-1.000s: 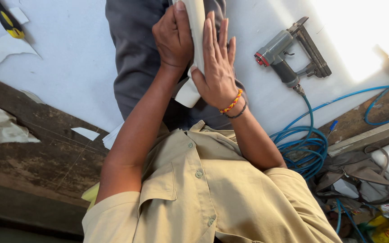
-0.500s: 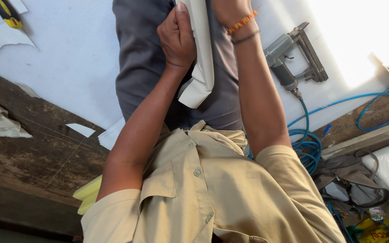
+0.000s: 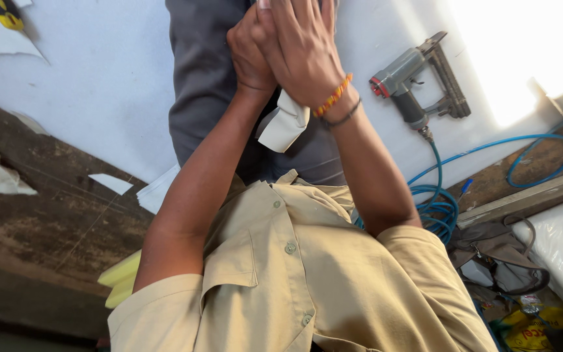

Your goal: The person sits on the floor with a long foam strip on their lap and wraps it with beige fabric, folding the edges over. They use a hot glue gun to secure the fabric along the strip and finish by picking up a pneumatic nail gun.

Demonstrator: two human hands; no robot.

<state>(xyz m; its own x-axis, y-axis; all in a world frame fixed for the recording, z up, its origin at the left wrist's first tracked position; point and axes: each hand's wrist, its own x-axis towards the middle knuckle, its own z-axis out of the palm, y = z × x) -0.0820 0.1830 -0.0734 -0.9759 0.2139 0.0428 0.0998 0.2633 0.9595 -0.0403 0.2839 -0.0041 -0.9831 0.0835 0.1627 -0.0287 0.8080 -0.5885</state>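
— Cloth (image 3: 283,127), white, folded, is pinched between both palms up in front of the chest, its end hanging below the wrists.

— Which hand grips it?

— Left hand (image 3: 250,55) curls shut on it; right hand (image 3: 304,55) lies flat over it, fingers straight. Looks like pressing a fold. Next needs a firm, even squeeze. Stapler (image 3: 418,85) lies apart.

Fingertips of both hands (image 3: 281,49) cut off by the top edge of the frame. White folded piece (image 3: 284,126) mostly hidden between the palms, only a lower corner showing. Yellow-and-black tool (image 3: 4,12) at upper left cropped. Blue hose (image 3: 490,156) partly hidden behind the forearm.
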